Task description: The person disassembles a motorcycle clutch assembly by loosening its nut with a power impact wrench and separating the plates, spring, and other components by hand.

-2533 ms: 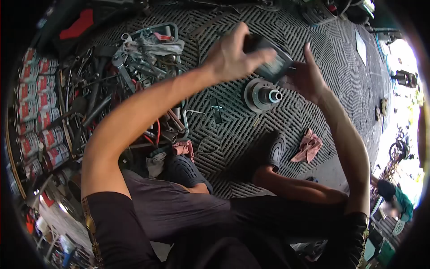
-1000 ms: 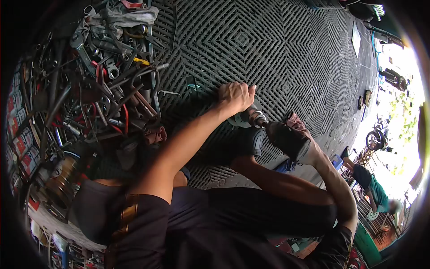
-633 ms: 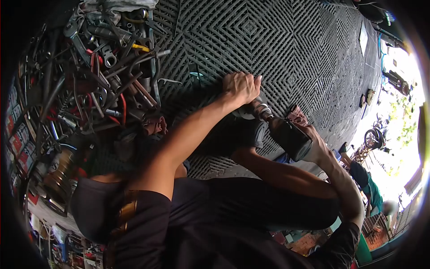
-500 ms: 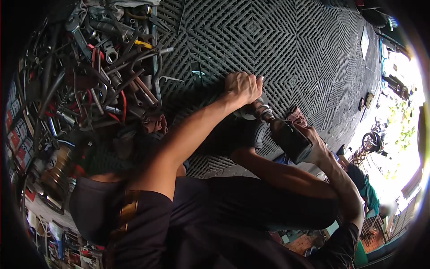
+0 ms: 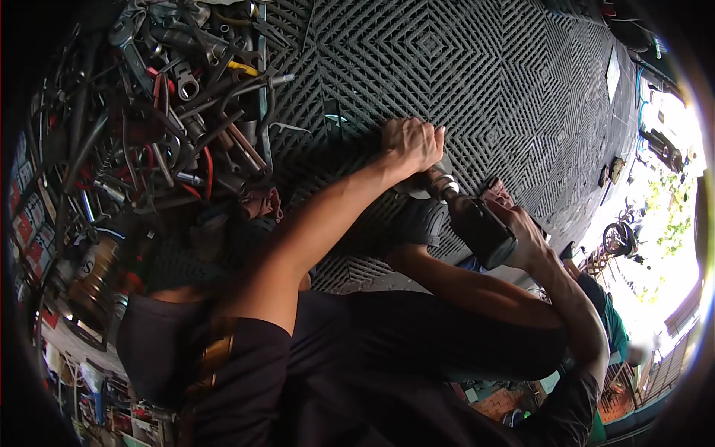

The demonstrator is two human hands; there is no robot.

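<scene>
Black casing fills the right hand [image 5: 526, 237], its fingers wrapped around a power tool [image 5: 480, 229] that slants toward the metal hub [image 5: 444, 184]. The nose of the tool appears to meet the hub's narrow end, though shadow makes the contact hard to confirm. The left hand [image 5: 414, 144] is curled closed on the hub's flanged edge, so the hub sits between both hands, low over the ridged mat [image 5: 447, 67]. Just beside it is a dark shoe [image 5: 421, 222]; a pink rag [image 5: 497, 193] lies by the right hand. Farther left, wrenches [image 5: 186, 83] and other tools lie heaped, with another reddish cloth [image 5: 262, 203] near them. Well apart, at far right, is a person in green [image 5: 614, 328].
</scene>
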